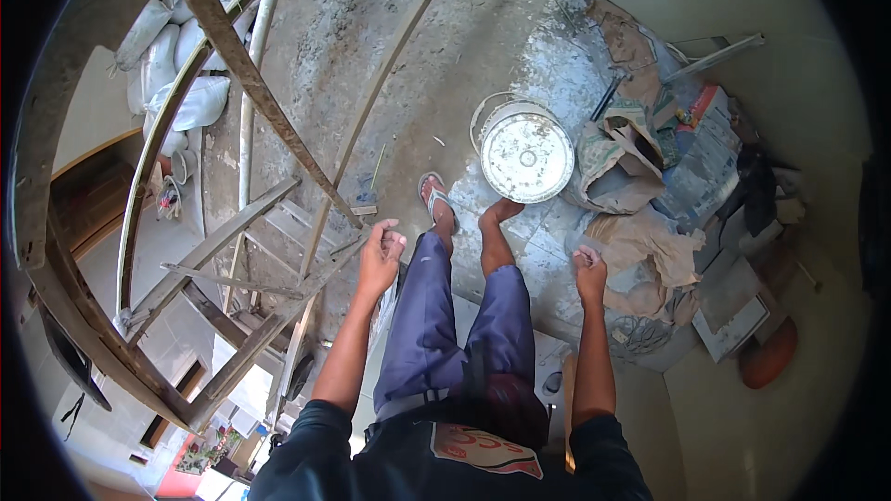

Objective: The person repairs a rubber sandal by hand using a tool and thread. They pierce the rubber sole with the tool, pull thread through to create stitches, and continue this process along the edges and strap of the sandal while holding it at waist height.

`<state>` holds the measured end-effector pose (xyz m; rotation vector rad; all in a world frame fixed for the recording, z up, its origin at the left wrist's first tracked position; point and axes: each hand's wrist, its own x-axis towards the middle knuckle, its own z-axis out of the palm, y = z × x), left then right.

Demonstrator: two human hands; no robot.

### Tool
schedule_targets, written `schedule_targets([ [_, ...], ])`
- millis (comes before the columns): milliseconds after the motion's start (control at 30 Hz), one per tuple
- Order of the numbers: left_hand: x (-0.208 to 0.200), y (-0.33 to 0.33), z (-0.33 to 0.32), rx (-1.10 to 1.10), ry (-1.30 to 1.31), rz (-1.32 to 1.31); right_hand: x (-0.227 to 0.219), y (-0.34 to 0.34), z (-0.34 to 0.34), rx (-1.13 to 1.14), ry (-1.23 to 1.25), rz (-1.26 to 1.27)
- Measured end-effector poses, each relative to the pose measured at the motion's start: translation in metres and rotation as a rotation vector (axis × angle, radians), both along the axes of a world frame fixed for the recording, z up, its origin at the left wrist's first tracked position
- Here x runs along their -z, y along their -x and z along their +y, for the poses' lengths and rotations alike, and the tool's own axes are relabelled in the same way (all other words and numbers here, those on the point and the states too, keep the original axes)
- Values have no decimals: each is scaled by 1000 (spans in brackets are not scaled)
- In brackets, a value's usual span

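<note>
My left hand [379, 258] is held out beside my left thigh, near the wooden ladder, fingers loosely curled and apart, with nothing in it. On the other side my right hand [589, 276] hangs over crumpled brown paper [645, 246], its fingers curled in, and I see nothing in them. Neither hand touches anything. A round white bucket [527, 158], spotted with dirt, stands on the floor ahead of my feet. Its wire handle leans to the left. My bare right foot is against its near edge; the left foot wears a sandal [433, 195].
Wooden beams [260, 83] and a ladder-like frame [237, 232] cross the left side. White sacks [190, 97] are piled at the far left. At the right, an open paper sack [617, 176], flattened bags [691, 181] and scraps lie against the wall. The concrete floor [445, 56] is stained.
</note>
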<state>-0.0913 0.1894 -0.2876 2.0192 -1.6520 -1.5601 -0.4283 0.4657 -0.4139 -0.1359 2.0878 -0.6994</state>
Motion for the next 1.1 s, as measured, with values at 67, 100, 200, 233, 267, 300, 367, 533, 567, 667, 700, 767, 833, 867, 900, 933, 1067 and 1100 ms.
schedule_targets([
  [67, 23, 23, -5, 35, -46, 23, -8, -7, -30, 50, 22, -75],
  [100, 36, 32, -4, 21, -48, 6, -5, -11, -34, 115, 34, -119],
  [200, 82, 61, -3, 47, -126, 54, 27, -32, -10, 105, 23, -122],
  [233, 100, 63, 0, 41, -120, 40, 35, -41, -9, 100, 28, -136],
  [267, 119, 63, 3, 14, -154, 98, 36, -48, -11, 110, -13, -143],
  [300, 132, 65, 7, -15, -197, 153, 34, -55, -13, 119, -63, -153],
  [367, 158, 74, 11, -42, -247, 177, 40, -62, -11, 120, -78, -159],
  [533, 197, 77, 7, -124, -358, 220, 55, -79, -46, 136, -133, -199],
  [567, 201, 76, 5, -228, -418, 268, 58, -83, -55, 165, -101, -210],
  [667, 217, 76, 5, -395, -533, 332, 57, -91, -89, 256, -53, -254],
  [700, 223, 82, 7, -454, -586, 362, 53, -93, -95, 315, -27, -271],
  [767, 226, 81, 14, -470, -624, 335, 53, -105, -93, 317, -23, -291],
  [833, 225, 68, 10, -521, -648, 257, 59, -129, -93, 323, 21, -362],
  [867, 223, 59, 5, -516, -625, 233, 67, -146, -92, 297, 34, -337],
  [900, 226, 49, 3, -510, -614, 235, 67, -155, -95, 333, 33, -293],
  [933, 223, 52, -1, -491, -615, 239, 64, -158, -97, 281, 34, -293],
  [1067, 209, 79, -14, -418, -632, 226, 51, -151, -82, 201, 25, -235],
  [1100, 204, 88, -18, -380, -636, 254, 43, -145, -79, 227, 38, -199],
])
